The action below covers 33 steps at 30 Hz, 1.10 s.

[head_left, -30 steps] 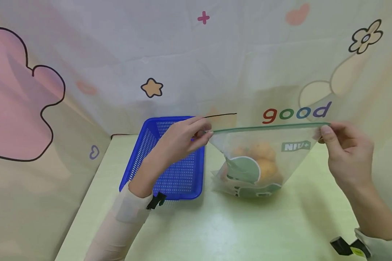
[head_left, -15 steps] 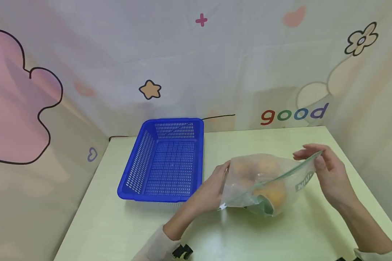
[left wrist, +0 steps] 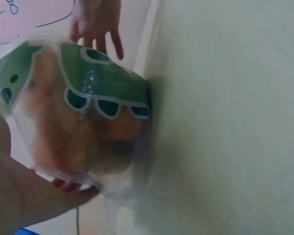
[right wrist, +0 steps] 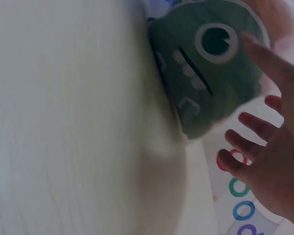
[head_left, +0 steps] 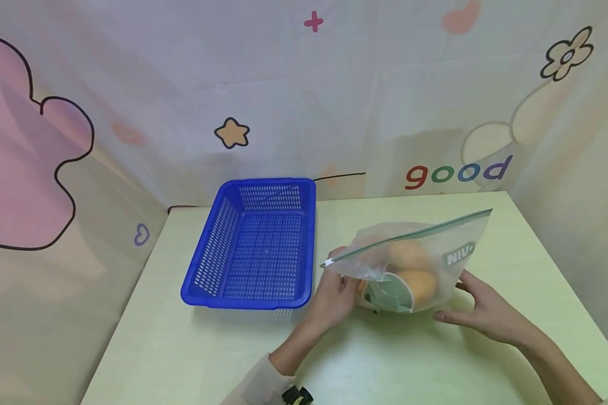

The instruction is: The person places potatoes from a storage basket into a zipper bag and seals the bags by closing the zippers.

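A clear zip bag (head_left: 392, 292) with a green printed pattern and a green zip strip stands on the table, right of centre. Rounded orange-coloured things (head_left: 418, 284) show through its plastic; their kind is hard to make out. My left hand (head_left: 331, 301) holds the bag's left side, thumb in front, some fingers hidden behind; in the left wrist view the left hand (left wrist: 29, 196) lies around that end. On the other side, my right hand (head_left: 491, 315) is spread by the bag's lower right. The right wrist view shows the right hand (right wrist: 279, 161) with its fingers apart, beside the printed side.
A blue perforated plastic basket (head_left: 263, 306) stands left of the bag on the pale table (head_left: 365, 365). Behind hangs a printed cloth (head_left: 304, 101) with a star, flower and coloured letters. Its folds also rise along both sides of the table.
Both hands held the zip strip stretched up; then the bag came down and tilted. My right hand has let go of the strip and moved lower. The left has moved to the bag's side.
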Each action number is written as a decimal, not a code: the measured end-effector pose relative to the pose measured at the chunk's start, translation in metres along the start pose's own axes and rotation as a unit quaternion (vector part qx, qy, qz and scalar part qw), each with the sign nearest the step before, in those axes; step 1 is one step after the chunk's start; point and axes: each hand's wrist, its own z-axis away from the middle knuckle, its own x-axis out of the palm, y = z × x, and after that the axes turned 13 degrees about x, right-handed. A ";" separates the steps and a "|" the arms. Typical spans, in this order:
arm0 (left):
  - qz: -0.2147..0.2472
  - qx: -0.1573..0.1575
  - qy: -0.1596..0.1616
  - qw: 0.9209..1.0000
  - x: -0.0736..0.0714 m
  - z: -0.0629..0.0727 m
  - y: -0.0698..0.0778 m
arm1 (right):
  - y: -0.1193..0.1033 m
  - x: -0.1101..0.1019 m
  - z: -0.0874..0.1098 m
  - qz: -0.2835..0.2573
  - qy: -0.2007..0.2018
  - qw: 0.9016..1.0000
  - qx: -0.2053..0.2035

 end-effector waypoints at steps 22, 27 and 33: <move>-0.053 -0.094 0.019 0.994 0.011 -0.067 0.010 | -0.025 -0.028 -0.045 -0.050 0.031 0.997 0.055; 0.021 -0.177 -0.025 0.984 0.020 -0.067 -0.006 | -0.015 -0.019 -0.050 -0.047 0.013 0.992 0.117; 0.069 -0.213 -0.038 0.974 0.024 -0.047 -0.025 | -0.006 0.005 -0.052 -0.029 0.034 0.988 0.147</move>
